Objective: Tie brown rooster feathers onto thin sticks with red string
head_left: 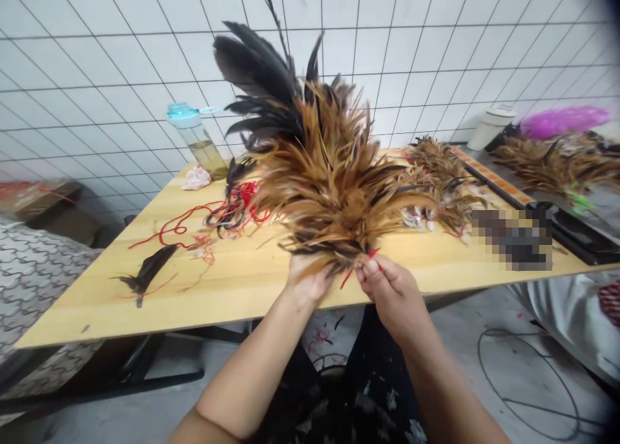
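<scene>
A large bundle of ginger and black rooster feathers [320, 172] fans upward above the table, its long black plumes at the far end. My left hand [305, 279] is shut around the gathered base of the bundle. My right hand [390, 295] pinches a red thread [361, 266] between thumb and fingers, right against the base of the feathers. The thread's end hangs down beside my right hand. The bundle hides part of the table behind it.
On the pale wooden table [232, 289] lie a tangle of red thread [232, 211], a dark feather [148, 269] and more ginger feather bunches [436, 172]. A water bottle [196, 137] stands at the far left. A pixelated patch [513, 240] covers something at right.
</scene>
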`<state>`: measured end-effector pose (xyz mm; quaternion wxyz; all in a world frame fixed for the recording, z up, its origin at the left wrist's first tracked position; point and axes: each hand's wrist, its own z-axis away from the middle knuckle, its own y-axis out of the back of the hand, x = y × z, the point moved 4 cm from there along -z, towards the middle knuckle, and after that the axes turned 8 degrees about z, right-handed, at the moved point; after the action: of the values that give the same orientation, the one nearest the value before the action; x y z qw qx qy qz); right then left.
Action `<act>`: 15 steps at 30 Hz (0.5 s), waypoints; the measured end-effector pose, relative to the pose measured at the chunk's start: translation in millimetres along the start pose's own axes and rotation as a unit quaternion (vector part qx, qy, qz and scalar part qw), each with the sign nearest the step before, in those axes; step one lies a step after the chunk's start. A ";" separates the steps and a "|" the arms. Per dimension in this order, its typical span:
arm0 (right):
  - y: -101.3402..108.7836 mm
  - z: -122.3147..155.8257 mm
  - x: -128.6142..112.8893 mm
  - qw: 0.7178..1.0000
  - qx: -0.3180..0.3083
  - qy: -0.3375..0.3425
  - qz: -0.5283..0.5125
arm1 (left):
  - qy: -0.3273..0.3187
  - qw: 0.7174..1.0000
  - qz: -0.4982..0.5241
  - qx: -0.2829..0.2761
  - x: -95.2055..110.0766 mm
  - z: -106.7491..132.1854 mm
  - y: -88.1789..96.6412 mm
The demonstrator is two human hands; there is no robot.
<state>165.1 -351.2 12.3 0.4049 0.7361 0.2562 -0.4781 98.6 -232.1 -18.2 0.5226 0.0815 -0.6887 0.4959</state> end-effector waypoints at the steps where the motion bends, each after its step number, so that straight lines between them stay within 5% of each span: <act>1: 4.5 -3.4 -0.5 0.998 0.040 0.019 0.051 | 0.008 0.998 0.063 -0.005 2.1 2.7 -4.2; 4: 13.0 -9.3 -4.1 0.956 0.175 0.078 0.221 | 0.002 0.978 0.207 -0.006 6.2 17.7 -16.1; 9: 3.3 -8.6 1.5 0.856 0.294 0.122 0.407 | 0.014 0.977 0.214 -0.003 1.0 37.3 -31.7; 12: -3.2 -9.6 14.8 0.849 0.292 0.101 0.429 | 0.023 0.988 0.155 -0.015 -4.4 35.3 -32.3; 15: -6.1 -12.5 30.6 0.881 0.261 0.053 0.392 | 0.033 0.998 0.013 -0.049 -12.1 24.7 -23.2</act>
<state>179.3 -337.7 -15.0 0.3385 0.8795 -0.1662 -0.2903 102.9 -267.5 -13.1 0.5420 0.0308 -0.6954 0.4708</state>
